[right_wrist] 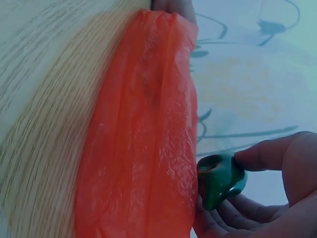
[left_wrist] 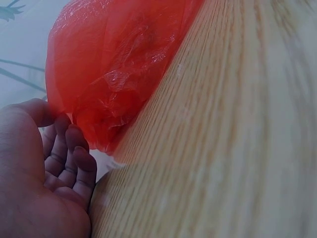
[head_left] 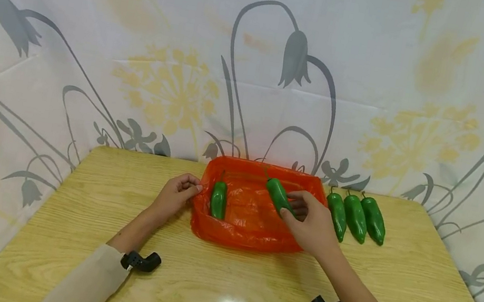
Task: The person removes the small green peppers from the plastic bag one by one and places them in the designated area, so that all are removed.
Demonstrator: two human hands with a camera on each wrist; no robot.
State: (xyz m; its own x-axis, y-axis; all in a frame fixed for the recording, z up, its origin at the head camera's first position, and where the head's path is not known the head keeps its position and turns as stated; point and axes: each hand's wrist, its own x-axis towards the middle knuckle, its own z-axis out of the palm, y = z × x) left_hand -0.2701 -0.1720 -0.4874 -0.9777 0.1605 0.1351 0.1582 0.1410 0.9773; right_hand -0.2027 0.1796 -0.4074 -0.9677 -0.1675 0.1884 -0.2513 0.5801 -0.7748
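A tray-shaped container lined with a red plastic bag (head_left: 237, 236) stands near the back of the table. Inside it, at the left, lies one green pepper (head_left: 218, 200). My right hand (head_left: 313, 224) pinches a second green pepper (head_left: 278, 194) between thumb and fingers, over the right half of the container; the right wrist view shows this pepper (right_wrist: 220, 181) just above the red rim. At the left rim, my left hand (head_left: 177, 193) pinches the edge of the red bag (left_wrist: 114, 74) between thumb and fingertips.
Three more green peppers (head_left: 355, 218) lie side by side on the table right of the container. A flower-patterned cloth (head_left: 176, 81) hangs behind the wooden table (head_left: 189, 292). Each wrist carries a black camera mount (head_left: 141, 261).
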